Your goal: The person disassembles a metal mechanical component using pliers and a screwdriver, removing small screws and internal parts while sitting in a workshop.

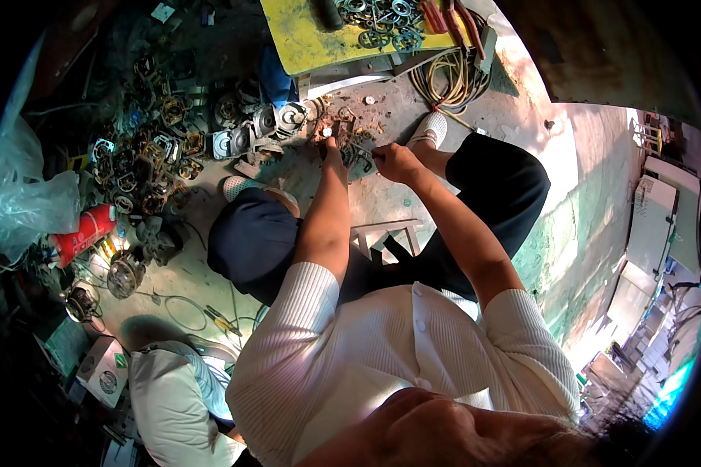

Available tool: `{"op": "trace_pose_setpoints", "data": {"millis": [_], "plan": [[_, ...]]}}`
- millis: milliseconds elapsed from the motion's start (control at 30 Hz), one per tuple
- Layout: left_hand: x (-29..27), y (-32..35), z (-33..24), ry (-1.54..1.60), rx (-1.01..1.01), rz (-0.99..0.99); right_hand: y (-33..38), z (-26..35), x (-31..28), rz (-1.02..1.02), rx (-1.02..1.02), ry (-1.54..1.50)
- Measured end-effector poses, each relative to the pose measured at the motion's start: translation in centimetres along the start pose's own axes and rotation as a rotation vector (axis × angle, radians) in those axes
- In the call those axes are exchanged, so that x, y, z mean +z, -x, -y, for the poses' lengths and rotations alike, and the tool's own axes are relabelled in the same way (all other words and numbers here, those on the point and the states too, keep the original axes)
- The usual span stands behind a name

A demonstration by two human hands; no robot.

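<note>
Low over the floor between my feet, my left hand [332, 150] reaches forward into a small heap of rusty-brown metal scraps [339, 127]. Its fingers are small and partly lost among the scraps, so their grip does not show clearly. To its right, my right hand [399, 164] is closed in a fist, palm down. A short dark end [378, 155] sticks out of the fist toward the left; its kind cannot be made out. Between the hands lie dark metal pieces [358, 158], close to the right fist.
Ahead stands a yellow-topped table [304, 43] with metal rings and red-handled tools [458, 27]. Coiled hoses [448, 82] hang beside it. Many dismantled motor parts [160, 148] cover the floor at left, near a red bag [86, 233]. Pliers [222, 319] lie behind. Another person [175, 397] is at lower left.
</note>
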State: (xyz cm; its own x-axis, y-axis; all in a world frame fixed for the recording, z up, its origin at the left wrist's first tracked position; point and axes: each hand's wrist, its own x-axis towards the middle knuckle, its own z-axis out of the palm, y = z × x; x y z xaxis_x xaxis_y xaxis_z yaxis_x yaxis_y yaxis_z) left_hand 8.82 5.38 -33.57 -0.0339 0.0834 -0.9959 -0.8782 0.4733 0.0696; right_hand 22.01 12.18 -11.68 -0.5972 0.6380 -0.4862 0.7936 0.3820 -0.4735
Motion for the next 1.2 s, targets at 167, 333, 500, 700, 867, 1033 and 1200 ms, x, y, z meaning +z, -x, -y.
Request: {"op": "trace_pose_setpoints", "data": {"millis": [167,333,500,700,867,1033,1200], "plan": [[-0.1,-2.8,0.4,0.011,0.048,0.041,-0.2,-2.5,1.4,0.02,0.046,-0.256],[-1.3,-5.1,0.5,0.001,0.116,0.016,1.2,-0.8,1.5,0.275,0.476,-0.913],[0.0,-2.9,1.2,0.042,0.243,-0.064,1.2,-2.9,3.3,0.454,0.837,-1.769],[-0.5,-0.9,-0.3,-0.067,0.078,-0.182,2.3,-0.7,4.1,0.332,0.725,-1.465],[0.6,3.2,-0.4,-0.26,0.13,-0.217,2.2,-2.8,6.3,-0.011,0.183,-0.385],[-1.0,2.0,-1.2,-0.056,-0.012,0.07,1.6,0.6,6.3,0.109,0.469,-0.915],[0.0,4.4,-0.4,-0.034,-0.089,0.222,0.9,3.9,5.7,0.07,0.838,-1.463]]}}
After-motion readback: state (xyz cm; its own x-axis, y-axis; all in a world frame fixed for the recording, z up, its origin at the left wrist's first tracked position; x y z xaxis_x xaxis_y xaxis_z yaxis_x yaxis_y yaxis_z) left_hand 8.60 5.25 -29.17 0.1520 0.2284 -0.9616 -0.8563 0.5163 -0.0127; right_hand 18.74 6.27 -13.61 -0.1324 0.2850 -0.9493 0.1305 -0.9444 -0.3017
